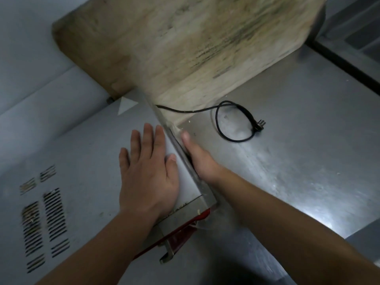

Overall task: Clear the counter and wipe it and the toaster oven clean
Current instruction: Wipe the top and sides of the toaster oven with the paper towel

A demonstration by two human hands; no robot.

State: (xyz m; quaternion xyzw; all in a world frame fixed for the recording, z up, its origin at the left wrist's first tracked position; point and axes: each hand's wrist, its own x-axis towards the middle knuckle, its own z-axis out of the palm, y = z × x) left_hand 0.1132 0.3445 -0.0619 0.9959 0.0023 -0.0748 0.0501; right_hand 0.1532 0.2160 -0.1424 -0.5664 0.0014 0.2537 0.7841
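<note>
The silver toaster oven (pixel 82 161) fills the left of the head view, seen from above, with vent slots on its top and a red-trimmed front corner at the bottom. My left hand (pixel 148 171) lies flat on its top near the right edge, fingers straight. My right hand (pixel 197 157) presses against the oven's right side wall, thumb pointing forward; its fingers are hidden behind the edge. The steel counter (pixel 287 161) spreads to the right. A worn wooden cutting board (pixel 185 48) leans upright behind the oven.
The oven's black power cord (pixel 234 122) lies unplugged in a loop on the counter, plug end to the right. A dark seam and another steel surface (pixel 353 33) run along the far right. A pale wall (pixel 30 58) is at left.
</note>
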